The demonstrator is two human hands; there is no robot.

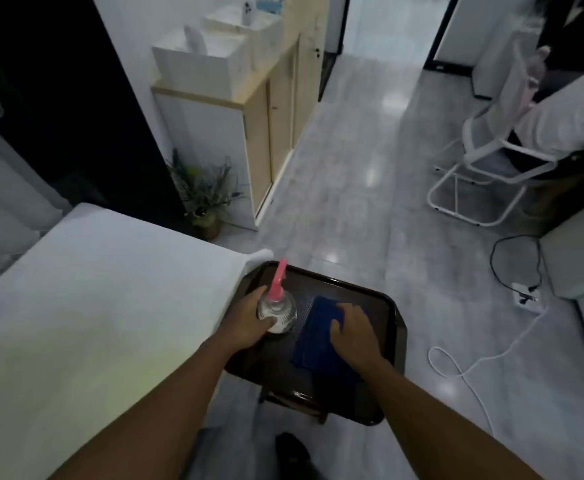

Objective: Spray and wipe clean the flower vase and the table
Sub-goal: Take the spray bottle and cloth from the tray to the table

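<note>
1. Lower centre of the frame: a dark tray (392, 327) on a small stand, set just beside the corner of a white-covered table (93, 289) that fills the lower left.
2. On the tray's left half, upright: a clear spray bottle (278, 311) with a pink trigger head (278, 282) pointing toward the top of the frame.
3. Left hand (249, 318) wrapped around the bottle's body, thumb across the near side, fingers curled round the far side; a firm grasp.
4. On the tray's right half, touching the bottle's base area or just beside it: a folded dark blue cloth (313, 344), lying flat.
5. Right hand (352, 330) pressed palm-down on the cloth, fingers bent over its upper edge; whether gripping or merely resting, cannot tell.
6. Left of centre, on the grey tiled floor (352, 174) at the foot of a light wood cabinet (266, 133): a flower vase (209, 225), greenish and round, holding dried stems and greenery (203, 187); well apart from both hands.
7. Right edge: a white-framed chair (484, 168), occupied, and below it a power strip (527, 299) with a black and a white cable trailing across the floor.
8. Bottom centre, between the forearms: a dark shoe (292, 452).
</note>
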